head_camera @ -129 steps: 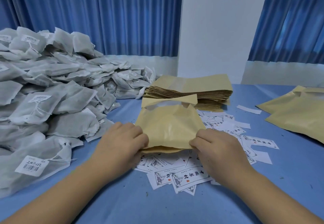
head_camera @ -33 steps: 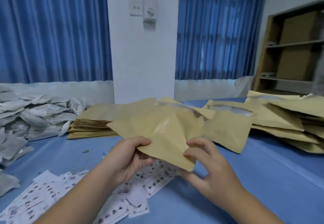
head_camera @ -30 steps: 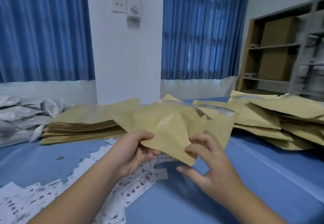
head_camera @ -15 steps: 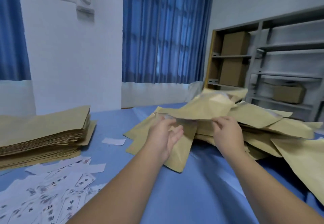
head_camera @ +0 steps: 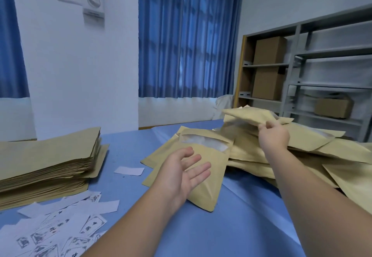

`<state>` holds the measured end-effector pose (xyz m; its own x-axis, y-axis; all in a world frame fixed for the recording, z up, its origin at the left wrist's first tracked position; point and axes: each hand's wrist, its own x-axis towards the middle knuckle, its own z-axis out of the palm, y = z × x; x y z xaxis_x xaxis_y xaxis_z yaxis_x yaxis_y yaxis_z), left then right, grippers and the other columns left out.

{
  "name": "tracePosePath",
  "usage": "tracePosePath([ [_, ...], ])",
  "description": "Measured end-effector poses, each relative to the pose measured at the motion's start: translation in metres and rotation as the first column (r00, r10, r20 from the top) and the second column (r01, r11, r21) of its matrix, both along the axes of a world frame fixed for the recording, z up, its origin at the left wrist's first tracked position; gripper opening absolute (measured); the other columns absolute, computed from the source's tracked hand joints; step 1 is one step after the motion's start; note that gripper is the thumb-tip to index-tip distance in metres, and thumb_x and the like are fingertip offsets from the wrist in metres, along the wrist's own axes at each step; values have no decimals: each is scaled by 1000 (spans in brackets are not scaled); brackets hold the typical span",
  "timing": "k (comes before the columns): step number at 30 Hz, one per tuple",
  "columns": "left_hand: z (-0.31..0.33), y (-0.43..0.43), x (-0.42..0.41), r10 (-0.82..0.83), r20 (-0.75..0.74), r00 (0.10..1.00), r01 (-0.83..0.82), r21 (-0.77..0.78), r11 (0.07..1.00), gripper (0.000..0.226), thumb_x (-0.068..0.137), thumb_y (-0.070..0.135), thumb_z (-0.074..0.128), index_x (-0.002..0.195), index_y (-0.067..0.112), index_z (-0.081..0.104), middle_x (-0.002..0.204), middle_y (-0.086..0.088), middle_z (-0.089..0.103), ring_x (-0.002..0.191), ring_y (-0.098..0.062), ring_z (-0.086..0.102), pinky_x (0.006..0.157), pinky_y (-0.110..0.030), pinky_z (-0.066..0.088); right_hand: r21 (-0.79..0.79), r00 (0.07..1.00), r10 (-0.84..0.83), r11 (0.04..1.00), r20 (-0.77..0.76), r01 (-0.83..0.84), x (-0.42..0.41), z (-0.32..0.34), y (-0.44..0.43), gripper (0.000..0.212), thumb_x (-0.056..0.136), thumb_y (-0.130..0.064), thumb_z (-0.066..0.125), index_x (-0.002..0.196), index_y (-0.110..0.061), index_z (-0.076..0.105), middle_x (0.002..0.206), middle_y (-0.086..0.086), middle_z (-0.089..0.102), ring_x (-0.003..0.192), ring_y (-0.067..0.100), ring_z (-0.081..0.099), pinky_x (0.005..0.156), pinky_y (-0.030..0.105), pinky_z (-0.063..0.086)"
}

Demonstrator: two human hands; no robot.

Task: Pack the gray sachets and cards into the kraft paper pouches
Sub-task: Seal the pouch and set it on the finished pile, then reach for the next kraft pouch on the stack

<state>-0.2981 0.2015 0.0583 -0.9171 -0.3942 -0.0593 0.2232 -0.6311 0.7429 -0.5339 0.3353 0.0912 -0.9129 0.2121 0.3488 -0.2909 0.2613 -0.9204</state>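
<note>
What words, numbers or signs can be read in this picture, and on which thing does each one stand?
No text can be read for certain.
Cards: dark printed characters and a small drawing, too blurred to read.
Wall dial unit: a thin line of print under the dial, too small to read.
Kraft paper pouches, cardboard boxes: no print seen.

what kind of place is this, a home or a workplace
Probably a small packing or stock room: a thick stack of flat kraft pouches and a loose heap of others on the table, plus metal shelving holding cardboard boxes.
</note>
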Motion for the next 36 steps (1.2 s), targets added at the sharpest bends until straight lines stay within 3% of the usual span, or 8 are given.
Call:
tracePosePath([
  [6, 5, -16, 9, 26, -36, 999, -25, 38, 999, 26, 90, 9, 55, 116, 6, 57, 117, -20, 62, 90, -43, 70, 74, -46, 59, 283, 990, 141, 949, 26, -143, 1, -23, -1, 46, 88, -9, 57, 133, -12, 54, 121, 10, 61, 74, 17, 56, 55, 24, 41],
  [10, 4, -22, 18, 50, -48, 998, -46, 71, 996, 28, 91, 9, 54, 119, 5, 55, 119, -22, 61, 90, -43, 70, 77, -47, 57, 305, 973, 223, 932, -64, -194, 20, -30, -6, 50, 84, -3, 52, 134, -13, 53, 129, 11, 55, 100, 27, 63, 87, 44, 53],
  [13, 3, -26, 27, 64, -42, 997, -60, 84, 995, 31, 90, 10, 53, 121, 5, 54, 120, -21, 61, 91, -43, 70, 77, -47, 56, 261, 945, 308, 926, -109, -271, 44, -27, -17, 46, 84, -2, 49, 127, -17, 58, 124, 4, 55, 85, 22, 67, 79, 44, 56],
  [16, 1, -32, 44, 83, -22, 996, -81, 72, 994, 31, 90, 11, 54, 120, 6, 54, 119, -19, 62, 91, -42, 70, 76, -45, 56, 287, 913, 402, 884, -66, -368, 71, -25, -36, 34, 84, -5, 48, 108, -21, 64, 109, 3, 63, 65, 10, 68, 62, 28, 56],
  [21, -6, -60, 93, 170, 44, 984, -169, -17, 985, 33, 78, 15, 63, 111, 9, 64, 100, -11, 71, 76, -30, 71, 58, -32, 53, 379, 767, 639, 698, 53, -608, 132, -33, -84, 23, 89, -8, 51, 82, -23, 67, 92, -8, 65, 53, 12, 65, 60, 31, 55],
  [26, -18, -105, 169, 305, 107, 946, -294, -112, 949, 27, 78, 16, 59, 104, 10, 67, 83, -8, 70, 61, -22, 63, 53, -28, 46, 485, 603, 786, 478, 136, -732, 192, -51, -137, 26, 88, -9, 51, 75, -26, 66, 72, -16, 60, 49, 5, 58, 52, 15, 45],
  [30, -25, -147, 240, 479, 162, 863, -451, -184, 874, 23, 86, 16, 56, 105, 10, 65, 87, -7, 68, 64, -20, 61, 54, -29, 46, 597, 518, 852, 375, 81, -709, 233, -60, -180, 20, 89, -11, 55, 92, -22, 71, 81, -19, 61, 70, -10, 55, 66, 13, 43],
  [36, -56, -208, 335, 790, 206, 577, -566, -596, 569, 17, 89, 5, 58, 95, 15, 71, 83, -4, 69, 63, -21, 62, 51, -25, 43, 845, 416, 909, 247, -31, -475, 289, -59, -242, 36, 88, -15, 53, 123, -23, 60, 114, -3, 50, 108, 16, 50, 88, 30, 43],
])
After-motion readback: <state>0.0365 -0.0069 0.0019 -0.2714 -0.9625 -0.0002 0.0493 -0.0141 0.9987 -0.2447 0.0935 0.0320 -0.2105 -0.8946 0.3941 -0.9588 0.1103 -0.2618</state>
